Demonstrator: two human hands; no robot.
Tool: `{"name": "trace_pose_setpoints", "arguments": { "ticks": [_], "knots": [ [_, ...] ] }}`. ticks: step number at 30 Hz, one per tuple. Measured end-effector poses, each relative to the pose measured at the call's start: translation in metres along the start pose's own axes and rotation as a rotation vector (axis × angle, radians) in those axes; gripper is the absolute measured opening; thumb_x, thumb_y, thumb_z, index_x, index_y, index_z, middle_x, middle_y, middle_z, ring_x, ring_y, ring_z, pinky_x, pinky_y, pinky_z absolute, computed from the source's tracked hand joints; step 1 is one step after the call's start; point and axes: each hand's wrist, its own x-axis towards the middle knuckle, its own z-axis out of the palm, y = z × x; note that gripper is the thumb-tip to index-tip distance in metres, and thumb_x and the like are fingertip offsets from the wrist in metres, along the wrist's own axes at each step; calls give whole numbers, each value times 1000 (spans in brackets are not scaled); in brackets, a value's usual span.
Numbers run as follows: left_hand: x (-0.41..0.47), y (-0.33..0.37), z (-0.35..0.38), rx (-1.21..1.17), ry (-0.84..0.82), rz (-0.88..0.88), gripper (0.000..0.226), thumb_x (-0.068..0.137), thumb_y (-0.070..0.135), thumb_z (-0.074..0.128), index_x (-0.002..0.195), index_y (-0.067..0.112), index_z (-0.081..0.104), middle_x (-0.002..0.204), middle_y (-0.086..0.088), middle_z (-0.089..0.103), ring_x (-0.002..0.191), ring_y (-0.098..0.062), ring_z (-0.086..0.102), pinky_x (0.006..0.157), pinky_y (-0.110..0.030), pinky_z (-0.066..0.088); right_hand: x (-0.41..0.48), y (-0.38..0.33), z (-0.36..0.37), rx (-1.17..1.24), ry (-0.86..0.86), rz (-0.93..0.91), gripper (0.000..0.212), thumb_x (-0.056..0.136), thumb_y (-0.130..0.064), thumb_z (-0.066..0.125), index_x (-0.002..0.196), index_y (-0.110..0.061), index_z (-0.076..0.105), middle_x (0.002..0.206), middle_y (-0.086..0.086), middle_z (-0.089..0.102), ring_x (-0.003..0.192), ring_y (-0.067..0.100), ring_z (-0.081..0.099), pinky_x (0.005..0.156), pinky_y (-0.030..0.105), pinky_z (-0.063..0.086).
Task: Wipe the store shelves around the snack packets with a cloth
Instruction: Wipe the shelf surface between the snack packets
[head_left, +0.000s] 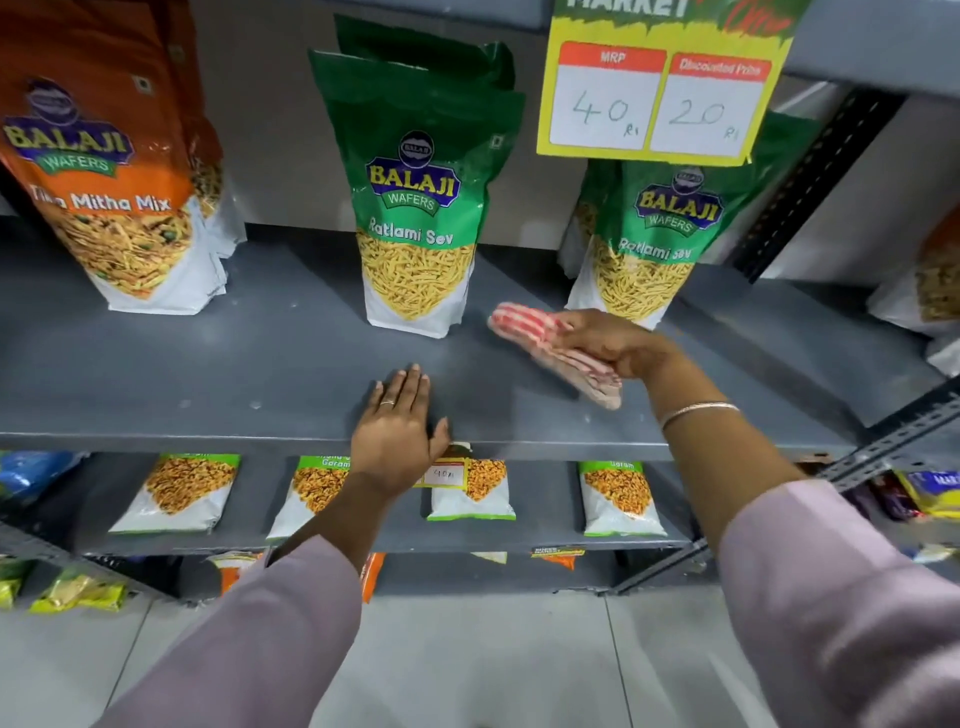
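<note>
A grey metal shelf (218, 364) carries upright snack packets. My right hand (608, 340) holds a red-and-white striped cloth (524, 322) pressed on the shelf, between a green Ratlami Sev packet (415, 218) and a second green packet (654, 244) to its right. My left hand (397, 434) lies flat, fingers together, on the shelf's front edge and holds nothing. An orange Tikha Mitha Mix packet (109, 171) stands at the left.
A yellow price tag (660, 98) hangs from the shelf above. A lower shelf (545, 543) holds several smaller packets. A slotted upright post (815, 182) stands at the right, with more packets (935, 280) beyond. Pale floor tiles (467, 660) lie below.
</note>
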Motion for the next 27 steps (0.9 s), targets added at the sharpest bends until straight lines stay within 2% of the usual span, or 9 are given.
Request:
{"name": "trace_pose_setpoints", "arguments": {
  "ticks": [2, 6, 9, 11, 14, 16, 18, 20, 27],
  "knots": [
    [0, 0, 1, -13, 5, -1, 66, 82, 39, 29, 120, -6, 58, 127, -23, 57, 117, -36, 55, 100, -50, 38, 7, 10, 16, -173, 139, -60, 35, 94, 6, 45, 125, -6, 58, 104, -8, 74, 90, 10, 70, 76, 12, 51],
    [1, 0, 2, 9, -4, -10, 78, 81, 46, 14, 134, -3, 45, 142, -19, 42, 133, -31, 37, 111, -44, 22, -8, 2, 20, -539, -423, 85, 42, 92, 9, 48, 133, 3, 48, 74, -19, 73, 71, -4, 66, 64, 6, 48],
    [1, 0, 2, 34, -2, -9, 84, 79, 49, 6, 139, 0, 37, 148, -16, 34, 138, -28, 28, 114, -41, 14, -24, -4, 12, -475, -762, 179, 48, 85, 3, 52, 132, 6, 44, 69, -22, 74, 65, -10, 66, 66, 5, 52],
    [1, 0, 2, 45, -3, -10, 84, 79, 49, 5, 139, 0, 37, 148, -16, 33, 138, -28, 28, 114, -40, 13, -26, -7, 6, -476, -638, 115, 37, 82, -1, 56, 120, -2, 55, 73, -21, 74, 66, -11, 67, 66, 5, 53],
    [1, 0, 2, 29, 6, -17, 81, 80, 47, 10, 136, -1, 42, 145, -18, 38, 136, -30, 33, 113, -42, 17, -11, -8, 21, -296, 3, -76, 28, 94, -8, 52, 120, -17, 60, 87, -15, 69, 66, -16, 65, 63, -2, 46],
    [1, 1, 1, 18, -8, -22, 79, 81, 46, 13, 134, -2, 44, 143, -18, 40, 134, -31, 36, 112, -43, 20, 3, 0, 45, -524, 331, -166, 36, 100, -17, 42, 134, -24, 52, 122, -6, 65, 107, 0, 65, 92, 7, 44],
    [1, 1, 1, 0, -3, -26, 74, 81, 43, 20, 128, -5, 51, 137, -21, 48, 127, -34, 44, 108, -47, 28, 22, 23, 86, -1039, 313, -207, 56, 99, -18, 38, 151, -19, 18, 159, 0, 22, 147, 20, 22, 122, 33, 14],
    [1, 1, 2, -6, -2, -25, 69, 80, 39, 27, 122, -6, 56, 130, -23, 54, 120, -36, 51, 103, -50, 34, 36, 33, 111, -1072, 330, -187, 65, 99, -13, 36, 153, -16, 2, 163, 1, -1, 150, 20, -3, 125, 37, 3],
    [1, 1, 1, -4, -6, -16, 65, 79, 38, 31, 117, -6, 60, 125, -23, 58, 115, -36, 56, 98, -52, 39, 18, 61, 62, -932, 550, -56, 57, 100, -20, 32, 153, -26, 10, 162, -4, 5, 150, 18, 5, 122, 43, 12]
  ]
}}
